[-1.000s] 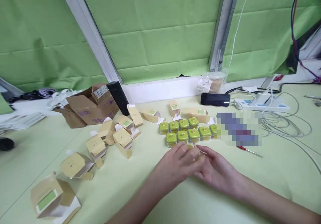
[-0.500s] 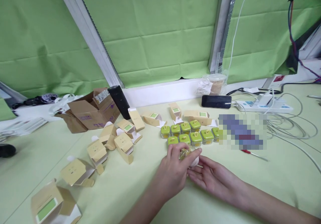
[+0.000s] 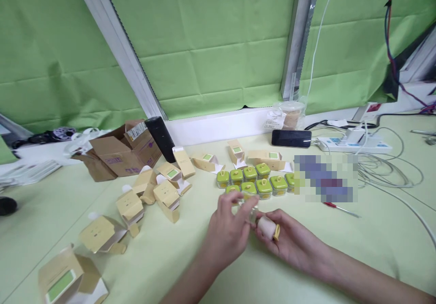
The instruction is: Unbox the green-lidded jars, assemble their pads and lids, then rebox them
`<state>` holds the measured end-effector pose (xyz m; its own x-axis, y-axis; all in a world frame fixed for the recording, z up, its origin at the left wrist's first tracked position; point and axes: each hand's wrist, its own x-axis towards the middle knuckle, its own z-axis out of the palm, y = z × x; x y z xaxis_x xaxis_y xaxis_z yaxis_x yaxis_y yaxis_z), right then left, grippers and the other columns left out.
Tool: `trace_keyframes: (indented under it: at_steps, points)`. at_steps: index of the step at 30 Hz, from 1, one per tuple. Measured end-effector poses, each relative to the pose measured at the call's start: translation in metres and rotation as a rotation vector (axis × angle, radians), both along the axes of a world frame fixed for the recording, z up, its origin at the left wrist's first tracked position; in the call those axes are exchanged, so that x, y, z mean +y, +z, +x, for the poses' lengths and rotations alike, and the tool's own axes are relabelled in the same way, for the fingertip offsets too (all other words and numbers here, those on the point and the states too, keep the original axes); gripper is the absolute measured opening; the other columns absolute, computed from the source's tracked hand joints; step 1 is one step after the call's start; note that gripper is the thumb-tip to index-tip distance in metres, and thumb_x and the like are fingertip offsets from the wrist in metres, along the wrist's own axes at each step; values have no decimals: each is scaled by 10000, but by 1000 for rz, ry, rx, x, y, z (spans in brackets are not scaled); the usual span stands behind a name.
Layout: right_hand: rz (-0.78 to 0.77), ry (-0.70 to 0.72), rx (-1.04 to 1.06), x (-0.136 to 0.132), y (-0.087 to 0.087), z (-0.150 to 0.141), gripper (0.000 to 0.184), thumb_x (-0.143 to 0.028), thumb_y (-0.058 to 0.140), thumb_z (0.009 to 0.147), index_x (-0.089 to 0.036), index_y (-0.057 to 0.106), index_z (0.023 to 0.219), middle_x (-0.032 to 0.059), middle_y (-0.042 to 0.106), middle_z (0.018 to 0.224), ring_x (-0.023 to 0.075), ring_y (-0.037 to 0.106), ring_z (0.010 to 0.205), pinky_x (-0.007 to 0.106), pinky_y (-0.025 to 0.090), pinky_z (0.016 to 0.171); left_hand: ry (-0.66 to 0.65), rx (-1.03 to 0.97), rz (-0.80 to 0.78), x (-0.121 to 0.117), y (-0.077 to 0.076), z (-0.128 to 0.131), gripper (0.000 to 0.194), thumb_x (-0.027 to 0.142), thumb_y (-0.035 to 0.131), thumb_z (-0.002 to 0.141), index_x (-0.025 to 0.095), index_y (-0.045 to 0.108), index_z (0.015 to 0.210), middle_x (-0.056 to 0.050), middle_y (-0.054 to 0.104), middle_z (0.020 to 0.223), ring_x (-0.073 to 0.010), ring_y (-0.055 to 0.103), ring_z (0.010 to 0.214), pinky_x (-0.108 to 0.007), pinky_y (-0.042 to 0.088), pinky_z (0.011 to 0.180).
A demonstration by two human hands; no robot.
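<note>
My left hand (image 3: 229, 231) is closed round a small clear container (image 3: 252, 212), partly hidden by its fingers. Palm up, my right hand (image 3: 289, 240) holds a whitish, roll-shaped piece (image 3: 266, 228) with a yellow end (image 3: 277, 232), the fingers curled beneath it. The clear container and the roll-shaped piece are close together; whether they touch I cannot tell. Just beyond my hands stand several small clear square jars with green lids (image 3: 264, 187) and yellow loops on top, set in two rows.
Several opened small tan cartons (image 3: 102, 232) lie along the left and behind the jars. Farther back are a brown cardboard box (image 3: 119, 156), a black cylinder (image 3: 160, 137), a phone (image 3: 291, 138) and a power strip (image 3: 354, 146) with cables. A red-handled screwdriver (image 3: 340, 209) lies right.
My hands have drawn slightly apart. The whitish piece with its yellow end now lies exposed in my right hand, while the clear container stays in my left.
</note>
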<state>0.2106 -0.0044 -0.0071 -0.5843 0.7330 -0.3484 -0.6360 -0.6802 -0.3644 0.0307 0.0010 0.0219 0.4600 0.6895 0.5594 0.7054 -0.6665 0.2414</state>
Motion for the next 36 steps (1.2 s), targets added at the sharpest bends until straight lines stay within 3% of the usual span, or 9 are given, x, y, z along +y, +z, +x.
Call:
trace_keyframes:
  at_steps: [4, 8, 12, 16, 19, 23, 27, 30, 36]
  points:
    - [226, 12, -242, 6, 14, 12, 292, -161, 529, 742, -141, 530, 1033, 74, 684, 889, 133, 655, 722, 227, 516, 667, 137, -128, -341, 14, 13, -19, 433, 201, 569, 759, 217, 429, 1168, -88, 487, 1110, -238, 519, 1021, -374, 469, 861]
    - [659, 58, -795, 20, 19, 29, 212, -338, 509, 852, -193, 519, 1007, 2, 627, 768, 164, 628, 657, 315, 507, 649, 103, -33, -692, 26, 20, -42, 411, 276, 624, 695, 214, 473, 1072, -50, 574, 1022, -231, 552, 891, -343, 460, 778]
    - [1007, 42, -1311, 29, 10, 39, 258, -364, 519, 848, -207, 540, 1052, 2, 587, 816, 157, 582, 643, 318, 473, 644, 60, 92, -829, 31, 19, -54, 411, 255, 637, 653, 208, 522, 1044, -45, 590, 997, -241, 564, 896, -325, 448, 770]
    - [1141, 107, -1486, 30, 5, 41, 173, -332, 498, 866, -214, 498, 994, -12, 594, 778, 149, 556, 634, 266, 441, 572, 44, 157, -644, 31, 24, -54, 546, 378, 720, 613, 205, 548, 1101, -73, 569, 1091, -280, 537, 1006, -368, 443, 839]
    - [1245, 111, -1507, 29, 6, 40, 145, -343, 490, 890, -214, 535, 941, 19, 594, 896, 147, 586, 659, 281, 471, 615, 45, 221, -329, 26, 24, -41, 391, 447, 587, 783, 198, 588, 1085, -89, 596, 1048, -279, 529, 1025, -414, 432, 870]
    - [1398, 27, -1525, 31, 6, 40, 180, -315, 471, 918, -213, 603, 986, 67, 574, 1017, 170, 630, 745, 324, 499, 723, 36, 350, 43, 14, -4, -8, 381, 403, 503, 871, 179, 571, 1171, -134, 579, 1242, -291, 486, 1163, -507, 238, 1056]
    - [1449, -40, -1531, 32, 4, 40, 180, -286, 460, 927, -213, 624, 937, 65, 641, 923, 206, 639, 809, 329, 502, 723, -31, 350, 114, 2, -34, 11, 321, 197, 456, 898, 165, 535, 1207, -131, 555, 1304, -250, 492, 1184, -464, 234, 1060]
    - [1428, -70, -1536, 32, 7, 41, 185, -295, 452, 930, -213, 618, 943, 63, 662, 892, 209, 639, 785, 335, 502, 691, -111, 106, -174, -5, -28, 12, 306, 181, 513, 845, 152, 565, 1145, -138, 617, 1203, -290, 504, 1148, -475, 326, 995]
    - [1153, -229, -1237, 31, 23, 42, 258, -389, 552, 870, -222, 604, 1060, 48, 680, 839, 201, 646, 779, 341, 522, 700, -259, -986, -1281, -9, -5, 15, 258, 335, 607, 807, 135, 608, 971, -82, 666, 906, -191, 629, 796, -324, 504, 734]
